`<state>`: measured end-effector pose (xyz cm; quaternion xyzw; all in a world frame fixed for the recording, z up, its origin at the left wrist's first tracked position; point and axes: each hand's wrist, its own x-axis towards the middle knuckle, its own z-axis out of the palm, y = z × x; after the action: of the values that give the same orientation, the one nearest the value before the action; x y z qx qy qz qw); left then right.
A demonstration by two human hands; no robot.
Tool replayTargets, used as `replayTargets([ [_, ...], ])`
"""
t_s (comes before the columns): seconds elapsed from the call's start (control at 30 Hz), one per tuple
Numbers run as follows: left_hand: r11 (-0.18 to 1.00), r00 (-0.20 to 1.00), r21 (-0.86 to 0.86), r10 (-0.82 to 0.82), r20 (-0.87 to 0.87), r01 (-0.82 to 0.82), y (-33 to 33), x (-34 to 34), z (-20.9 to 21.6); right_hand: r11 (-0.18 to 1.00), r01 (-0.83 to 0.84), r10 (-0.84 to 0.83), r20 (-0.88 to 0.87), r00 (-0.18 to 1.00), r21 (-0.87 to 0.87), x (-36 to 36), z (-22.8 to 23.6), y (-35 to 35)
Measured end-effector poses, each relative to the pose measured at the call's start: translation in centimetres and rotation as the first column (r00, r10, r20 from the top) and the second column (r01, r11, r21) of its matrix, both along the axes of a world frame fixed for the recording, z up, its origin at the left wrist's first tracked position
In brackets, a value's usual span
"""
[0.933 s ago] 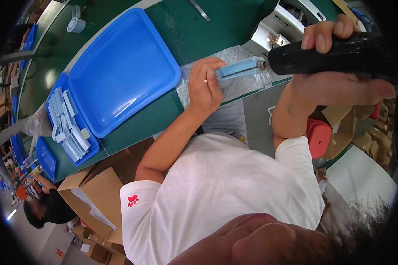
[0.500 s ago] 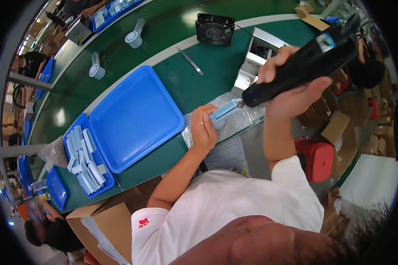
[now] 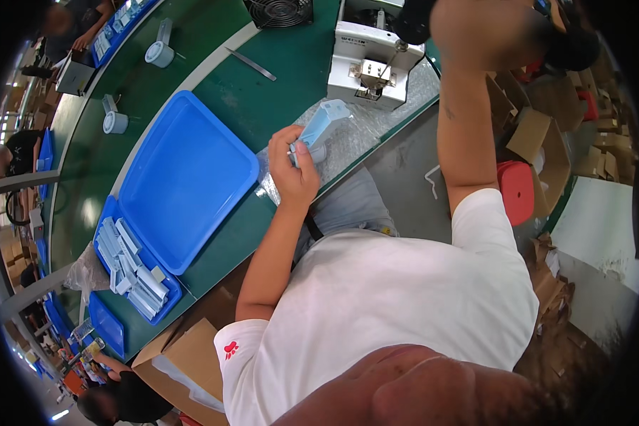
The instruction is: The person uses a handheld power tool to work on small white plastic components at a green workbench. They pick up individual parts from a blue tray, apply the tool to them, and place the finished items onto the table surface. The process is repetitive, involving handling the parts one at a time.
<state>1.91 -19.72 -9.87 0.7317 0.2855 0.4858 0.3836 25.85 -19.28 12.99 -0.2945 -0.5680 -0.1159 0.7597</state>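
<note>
My left hand (image 3: pixel 293 174) is closed round a light-blue plastic housing (image 3: pixel 323 121), a long open channel that slants up and away over the bubble wrap (image 3: pixel 376 117). A round, pale part shows under its lower end. At the upper right, my right hand (image 3: pixel 479 35) is smeared but wrapped round a black electric screwdriver (image 3: pixel 413 21). The driver's thin bit reaches down over the front of a white screw feeder (image 3: pixel 344 60); I cannot tell whether its tip touches it.
Left of my left hand lies a large blue tray (image 3: pixel 192 177). Beyond it a smaller blue tray (image 3: pixel 170 302) holds several light-blue housings. Metal tweezers (image 3: pixel 252 64), a black fan (image 3: pixel 280 11) and two pale cup-shaped parts with handles (image 3: pixel 160 53) lie farther off. Other people work around.
The screwdriver has left the housing's end and moved up and away to the screw feeder. My left hand keeps the housing, now tilted more upward. The whole view has shifted.
</note>
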Motion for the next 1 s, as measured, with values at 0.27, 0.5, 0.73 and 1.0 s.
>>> replayTargets([
  [0.27,0.998,0.999,0.049,0.038,-0.031,-0.037,0.1,-0.1,-0.3,0.999,-0.001,-0.004,-0.115,0.993,-0.051,-0.5,-2.2,0.6],
  [0.5,0.993,0.999,0.118,0.025,-0.023,-0.022,0.2,0.1,0.4,0.924,-0.311,0.171,-0.485,0.857,-0.222,-5.3,0.7,-3.8],
  [0.73,0.987,1.0,0.16,0.017,-0.015,-0.015,0.1,0.1,0.3,0.947,-0.252,0.174,-0.34,0.924,-0.201,-6.7,-2.6,-1.7],
  [1.0,0.989,0.999,0.144,0.029,-0.014,-0.027,0.1,0.2,0.3,0.911,-0.374,0.292,-0.369,0.882,-0.174,-6.0,-4.3,-2.1],
])
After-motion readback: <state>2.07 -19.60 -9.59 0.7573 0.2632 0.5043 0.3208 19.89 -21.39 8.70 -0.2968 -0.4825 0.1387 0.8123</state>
